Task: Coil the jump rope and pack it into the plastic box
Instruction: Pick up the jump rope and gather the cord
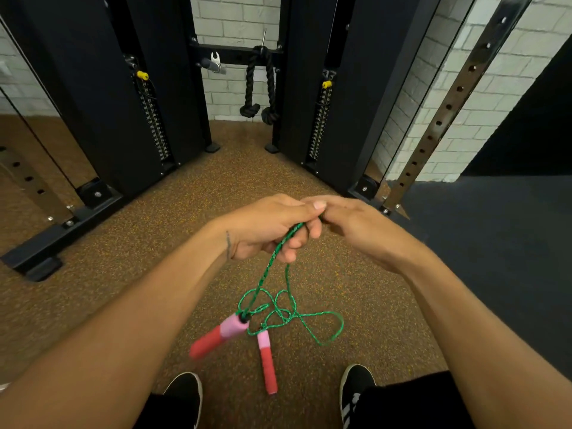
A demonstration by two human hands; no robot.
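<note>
A green braided jump rope (280, 308) hangs from my hands in loose tangled loops above the floor. Its two handles, pink at the rope end and red below, dangle beneath: one (218, 335) tilted to the left and blurred, the other (266, 360) pointing down. My left hand (269, 230) grips the rope strands with curled fingers. My right hand (362, 227) meets it from the right, fingertips pinching the rope at the same spot. The plastic box is not in view.
I stand on brown speckled rubber flooring (154, 274); my black shoes (185, 394) show at the bottom. A black cable machine (117, 119) with weight stacks stands ahead, a black rope attachment (260, 85) hanging in its middle. A perforated steel upright (448, 113) and dark mat (495, 243) lie right.
</note>
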